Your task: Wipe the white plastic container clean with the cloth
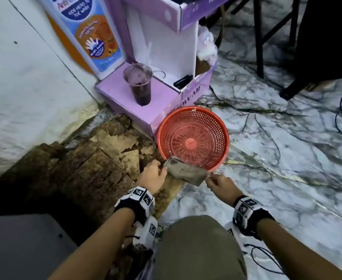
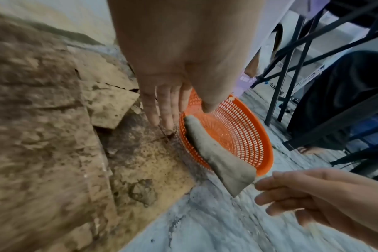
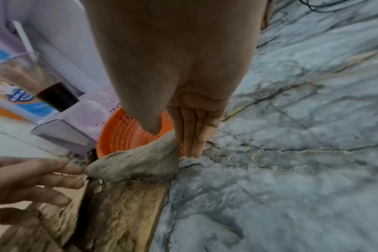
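1. Marble-pattern floor (image 1: 287, 158), white with dark veins, fills the right side; black cables lie on it at the far right.
2. Patch of broken brown flooring (image 1: 97, 158), cracked and flaking, sits left of the marble and runs under the left arm.
3. Purple-and-white cardboard box (image 1: 145, 98) stands at the top centre, against the wall.
4. Red-orange perforated basket (image 1: 193, 138) rests on the floor, touching the box's front corner; nothing in it but the cloth end over its near rim.
5. Clear plastic cup (image 1: 138, 85), smeared inside with dark liquid at the bottom, stands upright on the box's low purple ledge. Well apart from both hands. Probably the container to be wiped, though it looks clear rather than white.
6. Cloth (image 1: 186, 172), grey and dirty, is stretched between the two hands, over the basket's near rim.
7. Left hand (image 1: 151, 175) pinches the cloth's left end between thumb and fingers, other fingers fairly straight.
8. Right hand (image 1: 219, 185) pinches the cloth's right corner between thumb and fingertips; narrow grip.
9. Both wrists wear black-and-white marker bands.
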`<action>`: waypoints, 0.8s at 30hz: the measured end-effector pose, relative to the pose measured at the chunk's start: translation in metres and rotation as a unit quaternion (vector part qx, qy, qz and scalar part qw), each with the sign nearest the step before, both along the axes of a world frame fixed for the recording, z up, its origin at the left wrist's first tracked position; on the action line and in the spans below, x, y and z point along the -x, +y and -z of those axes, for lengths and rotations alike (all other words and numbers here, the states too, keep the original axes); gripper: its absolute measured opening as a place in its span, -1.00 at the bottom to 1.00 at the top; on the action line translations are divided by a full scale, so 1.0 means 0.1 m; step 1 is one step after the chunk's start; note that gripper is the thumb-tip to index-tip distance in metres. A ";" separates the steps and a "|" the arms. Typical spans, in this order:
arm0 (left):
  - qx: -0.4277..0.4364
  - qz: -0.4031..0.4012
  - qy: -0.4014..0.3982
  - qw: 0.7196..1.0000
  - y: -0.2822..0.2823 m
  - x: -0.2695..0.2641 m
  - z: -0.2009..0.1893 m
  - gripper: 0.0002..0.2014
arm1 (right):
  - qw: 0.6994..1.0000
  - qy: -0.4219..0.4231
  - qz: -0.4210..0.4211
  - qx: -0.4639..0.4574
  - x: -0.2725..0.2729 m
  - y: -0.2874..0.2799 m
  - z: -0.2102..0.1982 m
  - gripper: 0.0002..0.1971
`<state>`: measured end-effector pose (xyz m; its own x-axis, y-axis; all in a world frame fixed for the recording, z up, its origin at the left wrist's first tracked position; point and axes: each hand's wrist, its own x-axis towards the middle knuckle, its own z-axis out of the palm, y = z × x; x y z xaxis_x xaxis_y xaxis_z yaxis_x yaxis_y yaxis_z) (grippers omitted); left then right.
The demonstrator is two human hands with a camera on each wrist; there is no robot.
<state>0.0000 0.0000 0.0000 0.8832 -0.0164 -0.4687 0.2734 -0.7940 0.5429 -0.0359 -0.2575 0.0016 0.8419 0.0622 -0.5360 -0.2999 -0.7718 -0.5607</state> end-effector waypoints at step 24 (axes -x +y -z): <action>0.169 -0.251 0.079 0.950 -0.23 -0.11 0.46 -0.81 | 0.964 0.039 0.168 -0.204 -0.15 0.08 0.45 -0.81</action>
<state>0.0106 -0.0232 -0.0458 0.7388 0.2165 -0.6382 0.6706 -0.3300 0.6644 -0.0207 -0.2491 -0.0433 0.8100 0.0121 -0.5863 -0.5473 -0.3435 -0.7632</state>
